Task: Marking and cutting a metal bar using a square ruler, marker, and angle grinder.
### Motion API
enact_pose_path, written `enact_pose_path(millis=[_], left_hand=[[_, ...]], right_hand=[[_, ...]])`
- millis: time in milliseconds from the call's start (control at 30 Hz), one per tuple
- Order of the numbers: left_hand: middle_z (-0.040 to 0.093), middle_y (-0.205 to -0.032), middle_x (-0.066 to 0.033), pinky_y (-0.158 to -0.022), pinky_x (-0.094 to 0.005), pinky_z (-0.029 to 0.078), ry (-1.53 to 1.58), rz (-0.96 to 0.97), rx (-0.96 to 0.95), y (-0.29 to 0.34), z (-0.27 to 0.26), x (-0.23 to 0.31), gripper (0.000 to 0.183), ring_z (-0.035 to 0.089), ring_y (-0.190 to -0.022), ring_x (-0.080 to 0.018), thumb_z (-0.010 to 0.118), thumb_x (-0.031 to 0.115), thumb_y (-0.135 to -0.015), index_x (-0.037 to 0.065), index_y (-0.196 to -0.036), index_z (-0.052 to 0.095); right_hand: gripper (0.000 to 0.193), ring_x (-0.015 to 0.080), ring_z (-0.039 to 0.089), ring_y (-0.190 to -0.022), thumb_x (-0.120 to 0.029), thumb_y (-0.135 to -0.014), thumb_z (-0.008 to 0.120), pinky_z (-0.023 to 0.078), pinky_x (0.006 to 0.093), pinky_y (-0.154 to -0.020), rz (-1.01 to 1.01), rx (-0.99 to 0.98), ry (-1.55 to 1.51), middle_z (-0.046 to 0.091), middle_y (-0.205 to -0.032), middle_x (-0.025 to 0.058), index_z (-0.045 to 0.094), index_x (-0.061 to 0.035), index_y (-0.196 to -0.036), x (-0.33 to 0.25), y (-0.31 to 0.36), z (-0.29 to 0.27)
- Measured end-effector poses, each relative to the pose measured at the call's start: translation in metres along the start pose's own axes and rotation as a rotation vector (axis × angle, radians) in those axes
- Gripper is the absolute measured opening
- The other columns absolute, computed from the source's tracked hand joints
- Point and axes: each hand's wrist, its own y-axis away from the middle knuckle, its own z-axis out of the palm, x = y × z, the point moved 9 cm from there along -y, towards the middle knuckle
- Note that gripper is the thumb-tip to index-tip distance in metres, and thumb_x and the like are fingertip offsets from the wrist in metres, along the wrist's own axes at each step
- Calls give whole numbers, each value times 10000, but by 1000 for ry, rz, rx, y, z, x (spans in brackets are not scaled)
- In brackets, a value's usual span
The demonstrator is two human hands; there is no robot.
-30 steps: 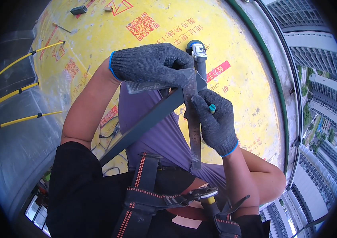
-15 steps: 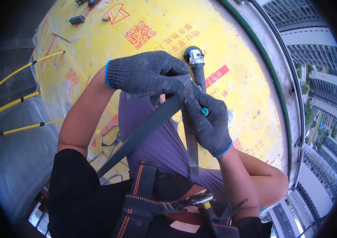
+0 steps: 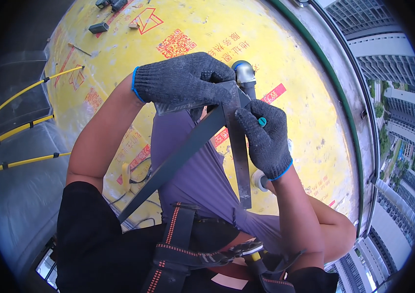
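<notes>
My left hand [image 3: 185, 78], in a dark grey knit glove with a blue cuff, is closed around the corner of a metal carpenter's square [image 3: 239, 161] and the end of a long dark grey metal bar [image 3: 173, 163]. One blade of the square hangs down toward my lap, crossing the bar's end; the other lies under my left palm. The bar slants down to the left over my purple-clad thigh. My right hand [image 3: 268, 136], gloved alike, pinches a slim pen-like tool with a green end [image 3: 262, 122] beside the square's corner. Its tip is hidden.
An angle grinder [image 3: 246, 78] lies just beyond my hands on the yellow printed floor sheeting [image 3: 310, 141]. Tool batteries [image 3: 99, 28] sit far left. Yellow-and-black rods [image 3: 17, 124] line the left. A parapet edge with a green pipe [image 3: 337, 93] runs along the right, high above buildings.
My right hand has shifted slightly right and up, and the square's hanging blade has swung a little right. The left hand keeps its grip, slightly higher. The view has shifted a bit.
</notes>
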Motion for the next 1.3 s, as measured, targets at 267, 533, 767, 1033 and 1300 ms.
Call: enact_pose_path(millis=[267,533,767,1033,1300], left_hand=[[762,-934,-85,-703,-295,635,-4,-22,-76,-7,-7,-5,286,742,-790,-138,670,242,-1058,-25,-1110,760],[778,-944,-85,-731,-299,646,-55,19,-133,-8,-7,4,271,749,-811,-130,676,206,-1042,-29,-1137,774],[788,-982,-97,-721,-295,651,-114,-19,-104,-9,-6,-4,277,760,-834,-141,663,207,-1049,-25,-1137,785],[776,-967,-128,-709,-323,676,-139,-16,-96,-13,-10,-5,390,769,-814,-169,617,344,-1110,-11,-1185,759],[769,-905,-119,-641,-296,648,-147,-72,-163,-9,-9,1,373,768,-756,-157,655,354,-1087,6,-1148,776]], right_hand=[[267,188,611,-614,-184,-994,717,466,371,-598,17,46,70,628,-700,114,670,16,-824,2,0,-1],[266,221,617,-622,-184,-993,721,465,394,-607,37,19,90,613,-696,133,654,12,-826,4,-1,-2],[275,218,637,-614,-200,-1010,717,473,383,-602,-47,25,91,628,-676,127,663,1,-830,1,-4,-1],[268,168,614,-615,-186,-1019,723,457,346,-592,-64,-22,73,640,-667,89,668,-14,-820,11,-8,-2],[207,160,624,-613,-121,-980,758,465,349,-590,-35,-15,30,652,-656,96,704,7,-826,6,-12,-4]])
